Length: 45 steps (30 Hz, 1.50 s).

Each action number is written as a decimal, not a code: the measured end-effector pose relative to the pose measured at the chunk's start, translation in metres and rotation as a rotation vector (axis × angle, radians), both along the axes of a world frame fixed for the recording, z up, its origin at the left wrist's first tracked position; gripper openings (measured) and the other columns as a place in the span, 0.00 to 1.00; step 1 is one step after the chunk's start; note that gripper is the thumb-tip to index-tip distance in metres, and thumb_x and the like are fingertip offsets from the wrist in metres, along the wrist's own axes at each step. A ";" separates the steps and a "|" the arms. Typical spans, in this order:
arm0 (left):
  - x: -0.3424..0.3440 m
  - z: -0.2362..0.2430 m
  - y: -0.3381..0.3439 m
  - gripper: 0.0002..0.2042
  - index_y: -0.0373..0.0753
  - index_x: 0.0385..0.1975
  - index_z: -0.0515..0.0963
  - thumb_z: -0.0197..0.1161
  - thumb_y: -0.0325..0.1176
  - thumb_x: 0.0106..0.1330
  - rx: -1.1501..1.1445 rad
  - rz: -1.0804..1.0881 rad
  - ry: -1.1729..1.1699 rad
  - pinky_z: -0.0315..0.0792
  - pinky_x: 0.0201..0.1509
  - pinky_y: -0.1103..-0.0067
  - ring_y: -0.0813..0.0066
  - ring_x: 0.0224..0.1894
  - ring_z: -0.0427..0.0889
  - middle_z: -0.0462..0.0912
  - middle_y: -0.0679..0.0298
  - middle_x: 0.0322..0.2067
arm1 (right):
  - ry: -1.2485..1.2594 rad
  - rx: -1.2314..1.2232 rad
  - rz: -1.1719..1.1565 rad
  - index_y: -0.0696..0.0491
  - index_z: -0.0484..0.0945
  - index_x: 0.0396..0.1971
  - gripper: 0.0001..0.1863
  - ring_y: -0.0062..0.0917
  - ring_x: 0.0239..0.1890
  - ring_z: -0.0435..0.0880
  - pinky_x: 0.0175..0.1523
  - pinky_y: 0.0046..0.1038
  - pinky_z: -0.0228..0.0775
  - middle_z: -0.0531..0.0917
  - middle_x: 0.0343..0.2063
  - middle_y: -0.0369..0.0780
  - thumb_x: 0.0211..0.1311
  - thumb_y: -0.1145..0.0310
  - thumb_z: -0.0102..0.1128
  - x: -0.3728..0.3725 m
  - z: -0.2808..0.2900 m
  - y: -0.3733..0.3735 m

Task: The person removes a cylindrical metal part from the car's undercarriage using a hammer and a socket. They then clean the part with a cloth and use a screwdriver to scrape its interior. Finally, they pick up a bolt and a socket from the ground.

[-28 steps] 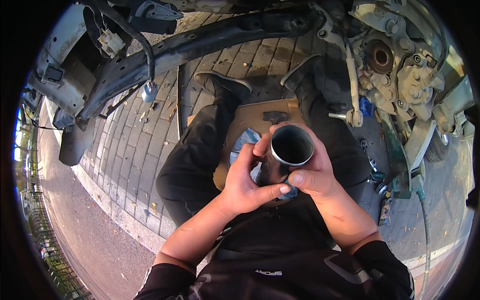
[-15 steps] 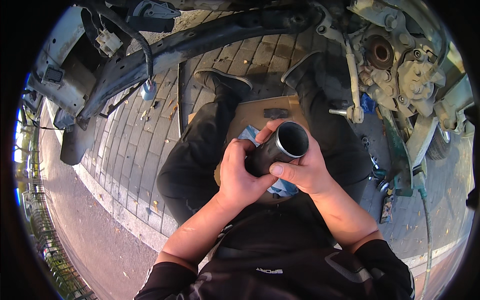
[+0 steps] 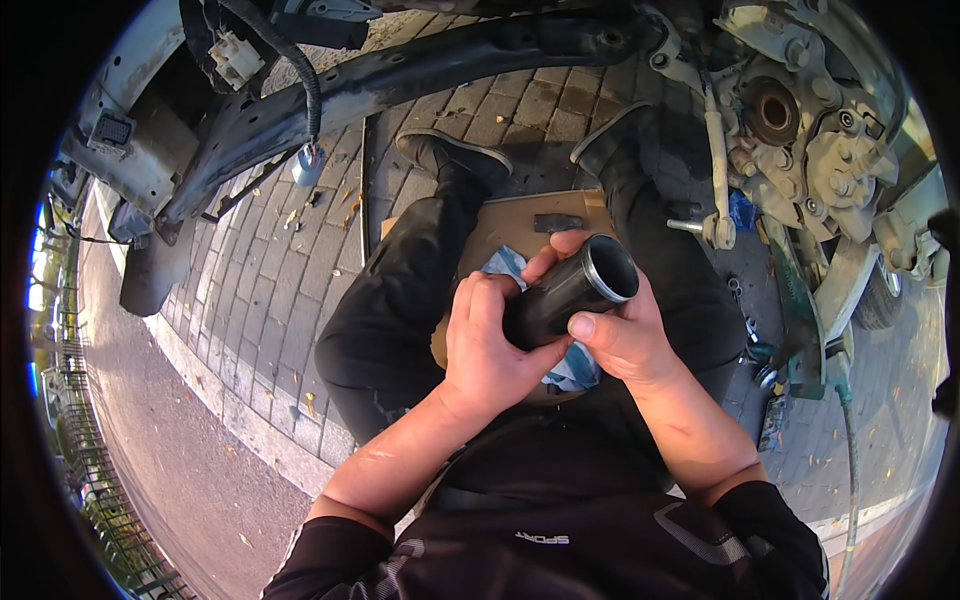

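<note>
Between my two hands is a black tube (image 3: 553, 300) with a silvery ring round its open, hollow end. It lies at a slant, the open end up and to the right. My left hand (image 3: 487, 335) wraps round its lower left end. At the ringed end, my right hand (image 3: 628, 335) grips the tube, the thumb against its near side and fingers behind the far side. The tube's lower end is partly hidden by my left hand. Below my hands, a blue-and-white cloth or wrapper (image 3: 573, 370) rests over a cardboard sheet (image 3: 505, 222).
A small dark flat piece (image 3: 558, 222) lies on the cardboard between my legs. A dark metal beam (image 3: 400, 82) crosses ahead. On the right are a wheel hub assembly (image 3: 790, 120), a link rod (image 3: 717, 165) and a green jack (image 3: 803, 345). A cable connector (image 3: 307, 165) hangs at left.
The tube has tipped further to the right in my hands, showing more of its side. Both hands still hold it, and the whole view has shifted slightly.
</note>
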<state>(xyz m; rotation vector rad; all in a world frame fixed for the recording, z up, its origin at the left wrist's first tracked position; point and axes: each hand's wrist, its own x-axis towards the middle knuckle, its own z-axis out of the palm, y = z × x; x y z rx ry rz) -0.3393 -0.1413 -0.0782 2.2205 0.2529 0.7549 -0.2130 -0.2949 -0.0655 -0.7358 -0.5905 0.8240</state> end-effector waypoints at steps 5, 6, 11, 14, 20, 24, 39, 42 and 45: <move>0.000 0.001 0.000 0.35 0.37 0.48 0.75 0.92 0.33 0.42 -0.002 -0.003 -0.010 0.79 0.48 0.59 0.48 0.44 0.81 0.80 0.55 0.43 | 0.004 -0.012 0.009 0.53 0.73 0.79 0.42 0.33 0.70 0.83 0.75 0.39 0.78 0.83 0.66 0.47 0.65 0.71 0.80 0.000 0.001 0.000; -0.001 0.002 0.000 0.35 0.37 0.48 0.75 0.93 0.33 0.42 -0.002 -0.001 -0.005 0.78 0.48 0.59 0.48 0.44 0.81 0.80 0.55 0.43 | 0.002 -0.013 0.010 0.53 0.73 0.79 0.42 0.33 0.70 0.83 0.75 0.39 0.78 0.83 0.66 0.47 0.65 0.71 0.80 0.000 0.001 0.000; -0.001 0.002 0.001 0.35 0.37 0.47 0.75 0.93 0.34 0.42 0.000 0.000 -0.002 0.78 0.47 0.59 0.48 0.44 0.82 0.80 0.54 0.43 | 0.011 -0.014 0.020 0.54 0.73 0.78 0.42 0.33 0.69 0.85 0.75 0.39 0.79 0.83 0.65 0.47 0.65 0.70 0.80 0.001 0.004 0.000; -0.001 0.003 0.001 0.35 0.37 0.48 0.75 0.93 0.34 0.42 -0.022 -0.006 0.007 0.78 0.47 0.59 0.49 0.44 0.82 0.81 0.54 0.43 | 0.007 -0.033 0.016 0.54 0.74 0.78 0.42 0.33 0.68 0.85 0.74 0.38 0.79 0.83 0.65 0.47 0.64 0.70 0.80 0.001 0.005 -0.001; 0.001 0.001 0.001 0.33 0.36 0.49 0.75 0.91 0.33 0.47 -0.006 -0.002 0.024 0.81 0.47 0.65 0.56 0.42 0.85 0.82 0.54 0.42 | -0.009 -0.028 0.015 0.54 0.74 0.77 0.40 0.32 0.68 0.85 0.74 0.38 0.80 0.84 0.65 0.46 0.64 0.73 0.80 0.002 0.007 -0.001; 0.002 -0.005 0.001 0.32 0.36 0.52 0.76 0.91 0.34 0.52 -0.100 -0.025 0.084 0.84 0.53 0.66 0.57 0.47 0.89 0.86 0.53 0.46 | -0.142 -0.108 -0.097 0.55 0.76 0.73 0.39 0.29 0.66 0.85 0.73 0.35 0.79 0.85 0.62 0.43 0.63 0.72 0.84 -0.003 0.008 0.001; 0.006 -0.020 0.005 0.20 0.37 0.55 0.82 0.78 0.20 0.64 -0.648 -0.463 0.117 0.83 0.59 0.71 0.70 0.51 0.89 0.91 0.63 0.49 | -0.925 -0.581 -0.647 0.63 0.83 0.63 0.48 0.38 0.55 0.89 0.63 0.38 0.82 0.87 0.53 0.46 0.48 0.50 0.98 -0.030 0.010 0.026; 0.007 -0.020 0.004 0.17 0.37 0.50 0.83 0.76 0.19 0.62 -0.693 -0.485 0.084 0.83 0.57 0.70 0.69 0.49 0.88 0.90 0.63 0.47 | -0.932 -0.600 -0.661 0.59 0.85 0.62 0.46 0.43 0.54 0.88 0.60 0.43 0.83 0.86 0.52 0.46 0.45 0.51 0.97 -0.033 0.012 0.027; 0.008 -0.019 0.004 0.16 0.36 0.49 0.83 0.75 0.18 0.62 -0.713 -0.503 0.088 0.82 0.56 0.70 0.68 0.48 0.87 0.89 0.63 0.45 | -0.923 -0.601 -0.671 0.57 0.85 0.61 0.45 0.45 0.54 0.88 0.59 0.45 0.83 0.85 0.51 0.45 0.44 0.51 0.97 -0.034 0.013 0.029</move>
